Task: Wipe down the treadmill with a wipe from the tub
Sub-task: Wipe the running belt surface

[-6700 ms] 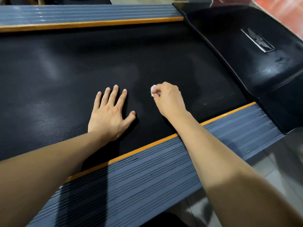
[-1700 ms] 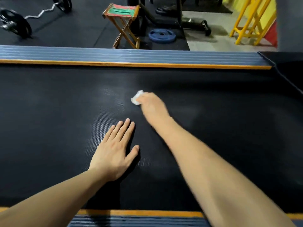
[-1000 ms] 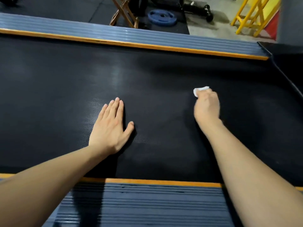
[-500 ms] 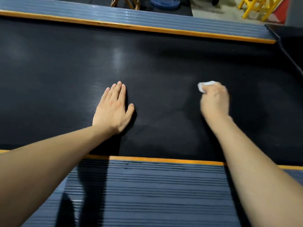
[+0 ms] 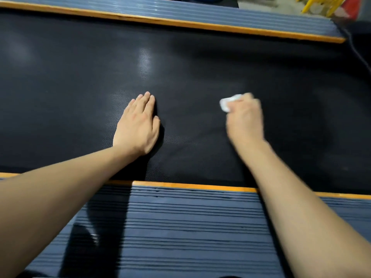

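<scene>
The wipe (image 5: 227, 102) is being gripped, bunched, in the right hand (image 5: 245, 119) on the belt (image 5: 200, 67); the left hand (image 5: 138, 125) is being pressed flat, fingers straight. Overlapping strokes are advised.

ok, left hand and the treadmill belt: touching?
Touching. The head view shows the left hand lying palm down on the black treadmill belt, fingers straight, no gap under the palm or fingertips.

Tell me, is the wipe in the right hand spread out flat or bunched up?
Bunched up. The wipe shows only as a small white wad poking out past the curled fingers of the right hand, against the black treadmill belt.
</scene>
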Demonstrator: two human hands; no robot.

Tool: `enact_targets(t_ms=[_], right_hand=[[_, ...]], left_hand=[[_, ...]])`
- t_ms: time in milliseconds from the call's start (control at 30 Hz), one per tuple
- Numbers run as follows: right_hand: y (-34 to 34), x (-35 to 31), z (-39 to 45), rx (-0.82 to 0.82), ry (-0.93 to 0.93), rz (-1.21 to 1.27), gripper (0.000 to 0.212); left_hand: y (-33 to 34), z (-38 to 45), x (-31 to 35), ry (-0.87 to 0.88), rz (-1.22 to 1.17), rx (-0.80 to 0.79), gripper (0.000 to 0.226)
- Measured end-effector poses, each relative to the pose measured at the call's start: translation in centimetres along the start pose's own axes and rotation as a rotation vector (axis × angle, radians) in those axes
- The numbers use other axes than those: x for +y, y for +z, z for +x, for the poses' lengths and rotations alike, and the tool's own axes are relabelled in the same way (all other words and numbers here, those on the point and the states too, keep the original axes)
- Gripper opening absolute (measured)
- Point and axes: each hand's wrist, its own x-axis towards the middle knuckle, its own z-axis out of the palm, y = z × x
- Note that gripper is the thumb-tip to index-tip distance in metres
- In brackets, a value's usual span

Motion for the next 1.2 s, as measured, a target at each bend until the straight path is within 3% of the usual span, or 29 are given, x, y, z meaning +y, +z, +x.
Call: enact_targets(t_ms=[67, 167, 200, 267, 333, 400, 467, 567, 633, 700, 800, 867, 933, 1000, 1067, 1133, 1200], right_hand=[[0.6, -5.8, -1.7, -0.015, -0.21, 0.17, 0.005], [1.7, -9.7, -4.3, 0.046, -0.477, 0.195, 0.03], [1.1, -8.0, -3.6, 0.03, -0.466, 0.126, 0.035], [0.1, -2.3, -2.1, 0.007, -0.226, -0.067, 0.03], [-1.4, 3.8, -1.6, 0.037, 0.124, -0.143, 0.023], [-1.6, 4.5, -2.4, 0.065, 0.225, -0.096, 0.021], [-0.6, -0.6, -3.5, 0.049, 0.073, 0.04, 0.025], [0.7, -8.9, -6.6, 0.009, -0.325, 0.221, 0.023], [0.5, -8.5, -7.0, 0.078, -0.454, 0.208, 0.02], [-0.4, -3.6, -5.9, 0.077, -0.36, 0.085, 0.024], [-2.6, 4.9, -5.5, 0.01, 0.026, -0.1, 0.022], [-3.5, 4.8, -6.1, 0.003, 0.094, -0.056, 0.019], [-2.6, -0.7, -7.1, -0.033, -0.055, 0.063, 0.018], [-1.6, -7.0, -8.5, -0.13, -0.336, 0.233, 0.019], [-1.4, -9.1, -9.2, -0.183, -0.538, 0.318, 0.017], [-1.8, -5.2, -8.2, -0.173, -0.52, 0.327, 0.015], [-3.0, 0.4, -7.4, -0.13, -0.343, 0.204, 0.021]], left_hand=[[0.0, -0.1, -0.4, 0.014, -0.019, -0.001, 0.067], [-0.1, -0.3, -1.1, 0.055, -0.063, -0.011, 0.068], [-0.1, -0.3, -1.1, 0.057, -0.071, -0.01, 0.068], [-0.1, -0.3, -1.0, 0.038, -0.078, -0.006, 0.067], [0.0, -0.4, -0.5, 0.018, -0.067, 0.002, 0.066], [0.0, -0.3, -0.3, 0.011, -0.054, 0.002, 0.066], [-0.1, -0.2, -0.2, 0.005, -0.058, -0.007, 0.066], [-0.2, -0.3, -0.7, 0.032, -0.073, -0.025, 0.068], [-0.5, -0.4, -1.0, 0.044, -0.094, -0.042, 0.067], [-0.7, -0.4, -1.0, 0.04, -0.11, -0.044, 0.066], [-0.6, -0.5, -0.5, 0.02, -0.092, -0.04, 0.065], [-0.5, -0.4, -0.2, 0.005, -0.072, -0.041, 0.066], [-0.5, -0.4, 0.0, 0.007, -0.063, -0.048, 0.066], [-0.7, -0.5, -0.2, 0.028, -0.053, -0.059, 0.066], [-0.9, -0.6, -1.0, 0.075, -0.041, -0.099, 0.064], [-1.5, -1.1, -2.4, 0.152, 0.005, -0.178, 0.063], [-2.7, -2.0, -4.2, 0.243, 0.072, -0.233, 0.066]])
